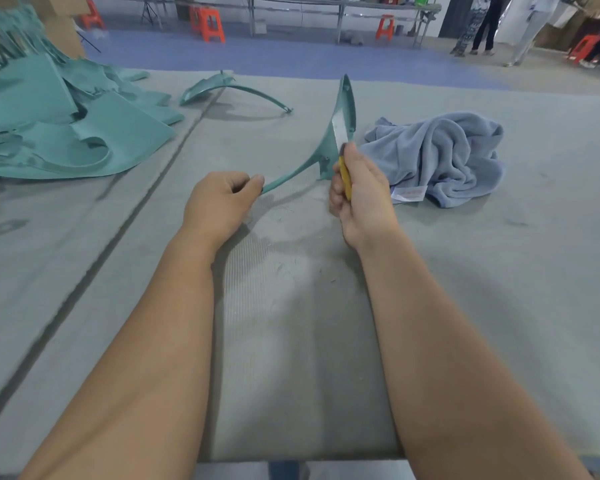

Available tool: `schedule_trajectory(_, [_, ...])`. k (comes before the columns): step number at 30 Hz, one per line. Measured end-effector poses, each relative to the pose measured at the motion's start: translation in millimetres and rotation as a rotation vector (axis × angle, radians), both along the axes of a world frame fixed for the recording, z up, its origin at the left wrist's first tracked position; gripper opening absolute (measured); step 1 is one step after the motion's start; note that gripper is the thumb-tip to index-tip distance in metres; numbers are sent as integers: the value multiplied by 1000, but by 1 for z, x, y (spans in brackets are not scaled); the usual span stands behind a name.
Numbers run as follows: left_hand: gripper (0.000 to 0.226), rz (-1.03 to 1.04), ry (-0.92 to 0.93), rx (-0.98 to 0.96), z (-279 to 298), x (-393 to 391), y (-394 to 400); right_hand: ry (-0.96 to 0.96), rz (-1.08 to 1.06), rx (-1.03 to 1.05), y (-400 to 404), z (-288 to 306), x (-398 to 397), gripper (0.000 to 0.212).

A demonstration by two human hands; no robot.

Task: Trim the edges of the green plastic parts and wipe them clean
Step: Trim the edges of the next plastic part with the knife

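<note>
- Left hand (222,199) pinches the thin tail of the green part (340,133), thumb and fingers curled round it just above the table (499,271).
- Right hand (357,192) is wrapped round the yellow knife (344,174), thumb riding up near the blade root.
- The blade (338,131) lies flat against the part's wide upper section, pointing to about 12 o'clock.
- The part's long axis: the thin tail starts at the left hand, runs toward 2 o'clock, then the body flares and stands up to a tip at 12. Its lower corner sits on or just above the table beside the right hand; I can't tell which.
- So the part is between the two hands, the left anchoring the tail, the right hand right at the flared body. The right is the nearer hand to the edge being worked.
- My read: trimming is under way on this piece, and the next stroke would follow that upright edge along its length, so the left-hand anchor matters to stop it swinging.
- Wiping looks not yet started: the blue towel (447,157) lies bunched at 3 o'clock of the right hand, just beside it.
- At 10 o'clock, a pile of parts (66,133) waits; one curved strip (236,90) lies apart at 11.
- Fine shavings speckle the table under the hands.
</note>
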State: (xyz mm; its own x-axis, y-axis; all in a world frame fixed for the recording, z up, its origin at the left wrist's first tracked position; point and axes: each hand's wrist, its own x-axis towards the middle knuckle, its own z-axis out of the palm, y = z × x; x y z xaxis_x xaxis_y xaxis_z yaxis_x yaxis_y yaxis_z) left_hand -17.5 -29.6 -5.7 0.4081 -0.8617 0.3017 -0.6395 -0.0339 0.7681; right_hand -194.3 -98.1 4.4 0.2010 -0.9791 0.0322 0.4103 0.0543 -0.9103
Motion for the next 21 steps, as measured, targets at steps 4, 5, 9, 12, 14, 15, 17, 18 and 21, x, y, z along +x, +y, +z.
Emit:
schedule_trajectory(4, [46,-117,-20,73,2,1,2,185,80,-114,7,0,2,27])
schedule_trajectory(5, [43,-140,-46,86,3,1,2,226,82,-128,7,-1,3,27])
schedule_trajectory(9, [19,-226,-136,70,10,-8,-2,234,114,-128,7,-3,5,25])
schedule_trajectory(12, [33,-217,-108,14,11,-23,-8,308,143,-176,7,-5,11,26])
schedule_trajectory(14, [38,-207,21,4,10,-33,-12,332,157,-203,7,-7,12,28])
schedule_trajectory(15, [39,-179,85,14,10,-36,-15,333,157,-203,7,-6,11,30])
schedule_trajectory(17, [42,-88,142,-2,10,-36,-16,319,157,-200,6,-6,8,32])
schedule_trajectory(18, [40,-35,90,-51,10,-34,-15,305,171,-207,5,-5,7,32])
schedule_trajectory(21, [35,50,-179,-202,11,-27,-8,285,245,-240,8,-5,6,31])
